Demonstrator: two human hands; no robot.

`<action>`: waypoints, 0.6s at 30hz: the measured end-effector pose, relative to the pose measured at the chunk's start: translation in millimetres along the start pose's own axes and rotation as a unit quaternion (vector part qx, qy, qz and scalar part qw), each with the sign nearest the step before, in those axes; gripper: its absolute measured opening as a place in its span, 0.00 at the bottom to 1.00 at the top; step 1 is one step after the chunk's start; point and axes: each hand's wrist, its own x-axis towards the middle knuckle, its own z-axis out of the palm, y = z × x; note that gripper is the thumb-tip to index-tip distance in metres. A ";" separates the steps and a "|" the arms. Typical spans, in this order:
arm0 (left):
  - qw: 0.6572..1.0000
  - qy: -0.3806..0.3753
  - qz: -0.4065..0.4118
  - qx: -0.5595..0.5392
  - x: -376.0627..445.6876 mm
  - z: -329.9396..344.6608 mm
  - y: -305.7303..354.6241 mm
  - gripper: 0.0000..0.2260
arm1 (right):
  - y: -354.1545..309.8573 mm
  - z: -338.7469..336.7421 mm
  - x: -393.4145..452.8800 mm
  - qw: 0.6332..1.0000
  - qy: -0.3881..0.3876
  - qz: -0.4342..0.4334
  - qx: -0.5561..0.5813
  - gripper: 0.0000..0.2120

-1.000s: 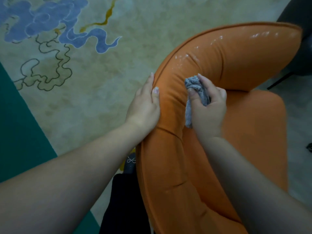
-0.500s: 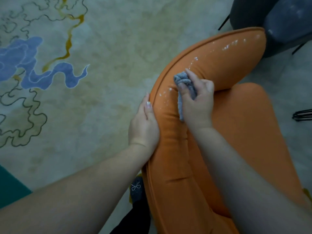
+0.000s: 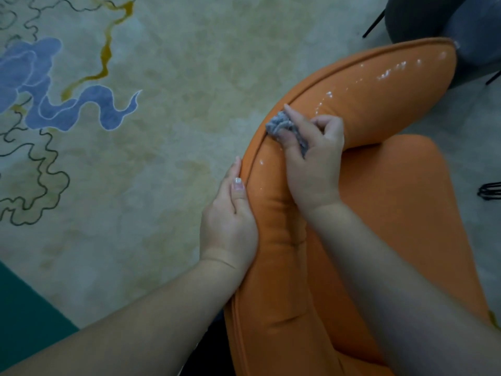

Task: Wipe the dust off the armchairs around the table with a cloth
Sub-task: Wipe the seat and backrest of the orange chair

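Note:
An orange armchair (image 3: 379, 213) fills the right half of the view, its curved padded backrest running from bottom centre up to the top right. White specks of dust lie along the backrest top, thickest toward its far end. My right hand (image 3: 311, 164) grips a bunched grey cloth (image 3: 282, 124) and presses it on the top of the backrest near its outer seam. My left hand (image 3: 230, 221) rests flat against the outer side of the backrest, fingers straight, thumb on the seam.
A pale carpet (image 3: 162, 131) with blue and yellow wavy patterns covers the floor to the left. A dark grey chair (image 3: 461, 25) with thin black legs stands at the top right, close behind the armchair. A green area (image 3: 24, 316) shows at the bottom left.
My right hand has slid the cloth along the backrest top toward the outer seam and the dusty far part. My left hand has stayed on the outer side. The view has shifted.

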 end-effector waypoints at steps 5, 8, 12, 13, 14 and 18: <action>1.000 0.005 0.007 -0.026 1.2 0.1 1.1 0.22 | -1.5 -15.6 -50.9 0.997 -0.053 -0.050 0.032 0.18; 1.000 0.008 -0.001 -0.025 0.4 1.8 3.0 0.22 | -2.8 -19.7 -60.0 0.995 -0.073 -0.053 0.040 0.17; 1.000 0.014 0.012 -0.012 0.8 2.8 3.1 0.21 | 1.2 -5.5 -9.6 0.997 -0.043 -0.067 0.007 0.14; 1.000 0.013 0.014 -0.010 0.6 2.4 2.4 0.21 | 1.7 -3.1 -3.6 0.997 -0.038 -0.061 0.016 0.13; 1.000 0.012 0.013 -0.011 0.7 1.7 1.9 0.21 | 1.5 -2.9 -5.5 0.997 -0.038 -0.064 0.024 0.13; 1.000 0.004 0.007 0.003 0.2 0.0 2.0 0.22 | -1.3 -17.9 -50.6 0.990 -0.079 -0.106 0.049 0.14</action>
